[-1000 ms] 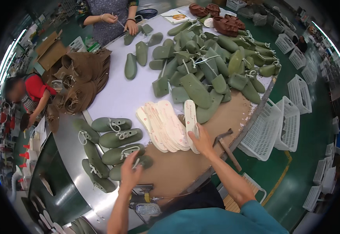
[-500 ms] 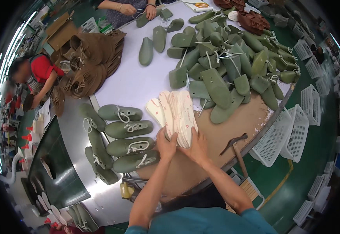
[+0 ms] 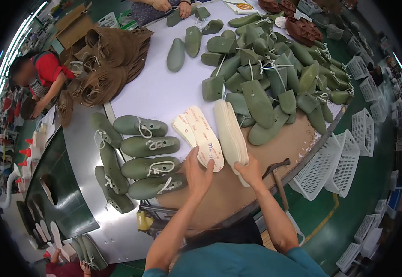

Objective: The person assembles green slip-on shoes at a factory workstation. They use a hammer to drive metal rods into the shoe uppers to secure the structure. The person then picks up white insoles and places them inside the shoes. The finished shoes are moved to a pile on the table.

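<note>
My right hand grips the near end of a stack of cream insoles standing on edge on the brown board. My left hand is flat with fingers apart, touching the near end of two loose insoles that lie face up beside the stack. Several green shoe lasts with white laces lie in rows just left of my left hand.
A large heap of green lasts covers the far right of the white table. A hammer lies by my right wrist. White baskets hang off the table's right edge. Brown leather pieces are piled at the left; other people work nearby.
The spread-out insoles have been gathered into an upright stack held by my right hand. Two insoles now lie apart on the left under my left hand.
</note>
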A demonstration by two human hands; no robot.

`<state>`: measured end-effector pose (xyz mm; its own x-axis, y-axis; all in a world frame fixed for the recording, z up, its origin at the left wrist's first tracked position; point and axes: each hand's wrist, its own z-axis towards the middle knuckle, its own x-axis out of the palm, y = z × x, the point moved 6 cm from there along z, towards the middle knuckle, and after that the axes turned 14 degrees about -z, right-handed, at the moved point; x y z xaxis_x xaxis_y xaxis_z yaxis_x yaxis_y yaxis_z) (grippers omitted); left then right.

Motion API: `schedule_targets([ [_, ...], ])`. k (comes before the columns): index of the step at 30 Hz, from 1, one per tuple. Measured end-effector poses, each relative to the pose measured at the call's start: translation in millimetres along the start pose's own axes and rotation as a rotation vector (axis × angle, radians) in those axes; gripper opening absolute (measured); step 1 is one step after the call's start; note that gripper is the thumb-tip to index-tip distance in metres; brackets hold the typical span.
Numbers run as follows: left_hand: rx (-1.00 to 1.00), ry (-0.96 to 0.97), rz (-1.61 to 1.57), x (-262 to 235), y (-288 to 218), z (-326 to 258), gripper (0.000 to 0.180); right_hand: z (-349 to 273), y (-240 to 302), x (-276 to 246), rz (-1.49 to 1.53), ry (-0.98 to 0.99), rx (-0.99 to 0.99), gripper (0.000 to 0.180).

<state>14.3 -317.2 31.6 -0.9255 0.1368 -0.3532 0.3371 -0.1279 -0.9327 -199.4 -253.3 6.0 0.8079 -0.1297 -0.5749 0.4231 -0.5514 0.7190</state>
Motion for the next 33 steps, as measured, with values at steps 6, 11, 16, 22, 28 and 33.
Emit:
schedule_targets([
  [6, 0.495, 0.412, 0.265, -23.9, -141.1, -9.9, 0.087, -66.6, 13.2, -76.3, -0.263, 0.288, -0.199, 0.056],
  [11, 0.167, 1.173, 0.388, -13.8, -141.8, -57.5, 0.089, -136.4, 81.8, -89.3, -0.576, 0.718, -0.462, 0.056],
  [16, -0.178, 1.029, 0.136, -31.4, -67.2, -105.0, 0.073, -145.4, 85.4, -57.9, -0.687, 0.508, -0.625, 0.059],
  [22, -0.499, 0.218, -0.344, -61.1, -35.5, -127.8, 0.066, -156.8, 54.8, -42.4, 0.060, -0.038, -0.262, 0.082],
  [28, -0.616, 0.107, -1.275, -37.5, -21.6, -156.6, 0.079, -191.9, 80.4, 29.8, 0.029, 0.568, -0.183, 0.095],
  [33, -0.739, 0.166, -1.341, -22.3, -14.4, -187.6, 0.077, -205.1, 30.5, 41.1, 0.263, 0.524, -0.093, 0.091],
])
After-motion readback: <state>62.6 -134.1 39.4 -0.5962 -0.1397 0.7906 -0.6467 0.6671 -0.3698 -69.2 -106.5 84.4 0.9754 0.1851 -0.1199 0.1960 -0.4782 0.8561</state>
